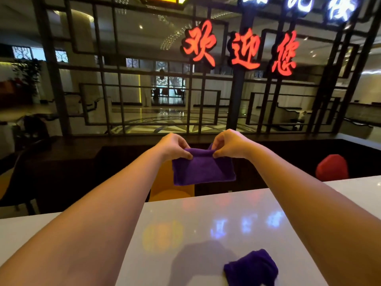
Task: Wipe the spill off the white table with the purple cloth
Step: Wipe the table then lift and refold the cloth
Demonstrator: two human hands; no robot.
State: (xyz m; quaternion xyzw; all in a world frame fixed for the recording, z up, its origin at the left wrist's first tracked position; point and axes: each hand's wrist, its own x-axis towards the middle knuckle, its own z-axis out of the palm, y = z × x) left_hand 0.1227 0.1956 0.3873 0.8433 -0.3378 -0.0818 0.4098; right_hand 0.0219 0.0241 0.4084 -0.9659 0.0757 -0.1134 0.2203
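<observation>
A folded purple cloth (203,169) hangs in the air above the far edge of the glossy white table (198,219). My left hand (175,147) pinches its top left corner and my right hand (228,144) pinches its top right corner, both arms stretched forward. A second purple cloth (251,268) lies crumpled on the table near the front, between my forearms. I cannot make out a spill on the shiny surface; only coloured light reflections show.
Beyond the table's far edge stand an orange chair (165,188) and a red chair (332,167). A dark lattice screen (191,89) with glowing red signs rises behind them. A dark chair (18,182) stands at the left.
</observation>
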